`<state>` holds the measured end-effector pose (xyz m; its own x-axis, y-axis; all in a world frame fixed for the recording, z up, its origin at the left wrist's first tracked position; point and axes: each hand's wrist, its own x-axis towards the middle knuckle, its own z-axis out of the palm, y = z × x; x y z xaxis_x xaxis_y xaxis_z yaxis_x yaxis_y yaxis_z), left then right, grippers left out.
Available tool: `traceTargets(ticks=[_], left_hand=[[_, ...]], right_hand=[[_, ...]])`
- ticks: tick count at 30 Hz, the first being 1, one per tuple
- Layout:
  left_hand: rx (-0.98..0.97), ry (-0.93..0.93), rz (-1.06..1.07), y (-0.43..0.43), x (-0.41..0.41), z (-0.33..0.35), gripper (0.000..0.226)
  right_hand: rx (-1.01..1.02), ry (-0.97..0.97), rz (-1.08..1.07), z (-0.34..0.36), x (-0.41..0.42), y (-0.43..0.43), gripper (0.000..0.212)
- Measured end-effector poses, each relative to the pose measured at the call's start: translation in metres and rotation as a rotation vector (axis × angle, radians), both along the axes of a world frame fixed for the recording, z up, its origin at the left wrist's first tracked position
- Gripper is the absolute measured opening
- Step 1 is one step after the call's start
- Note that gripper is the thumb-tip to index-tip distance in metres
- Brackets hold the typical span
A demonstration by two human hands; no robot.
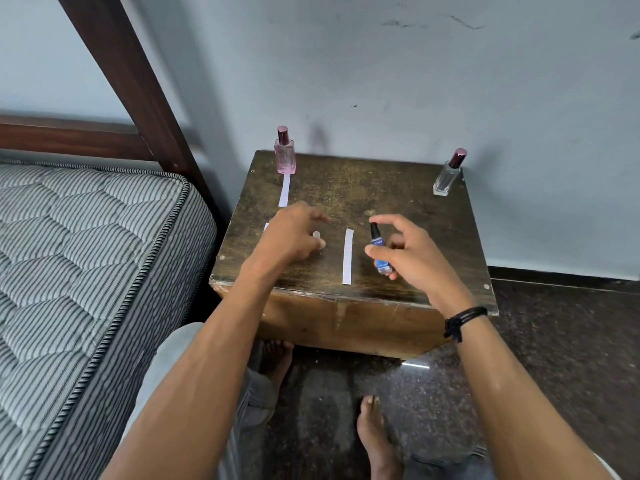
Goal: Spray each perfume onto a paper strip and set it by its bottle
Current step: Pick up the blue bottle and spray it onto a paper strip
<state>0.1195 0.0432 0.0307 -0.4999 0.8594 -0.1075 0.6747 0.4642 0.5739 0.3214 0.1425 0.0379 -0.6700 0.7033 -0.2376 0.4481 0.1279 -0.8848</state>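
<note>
Bare feet (375,431) are resting on the dark floor (536,341) at the bottom of the frame, and both forearms are reaching up over the counter (398,188). At centre right, the right hand (412,258) is gripping a small blue bottle (379,252), thumb and curled fingers round its body and forefinger arching over its black top. Its label is too blurred to read. The left hand (294,237) is curling round a pale cap (317,237), pinching it. One strip (348,256) is lying between the hands, and a second strip (266,226) is peeking out from under the left hand. At the counter's upper left, a pink bottle (286,157) is holding pink liquid, its writing unreadable, with a third strip (284,190) just in front of it. A clear bottle (448,178) is standing capped at the upper right corner.
</note>
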Motion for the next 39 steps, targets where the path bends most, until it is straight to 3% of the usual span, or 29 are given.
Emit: traceTargets(ticks=[4,9,16,23,39], left_hand=[[-0.048,0.051,-0.191,-0.001,0.005,-0.002,0.062],[-0.213,0.109,-0.305,0.0,0.012,-0.014,0.075],[-0.237,0.102,-0.29,0.001,0.014,-0.021,0.08],[-0.263,0.108,-0.302,0.001,0.016,-0.024,0.084],[-0.277,0.064,-0.281,0.002,0.017,-0.021,0.085]], right_hand=[[0.23,-0.2,0.146,-0.012,-0.003,0.001,0.039],[0.366,-0.229,0.175,-0.028,-0.011,-0.006,0.037],[0.599,-0.242,0.255,-0.04,-0.013,-0.016,0.043],[0.7,-0.205,0.14,-0.053,-0.015,-0.022,0.038],[0.811,-0.24,0.152,-0.056,-0.017,-0.026,0.036]])
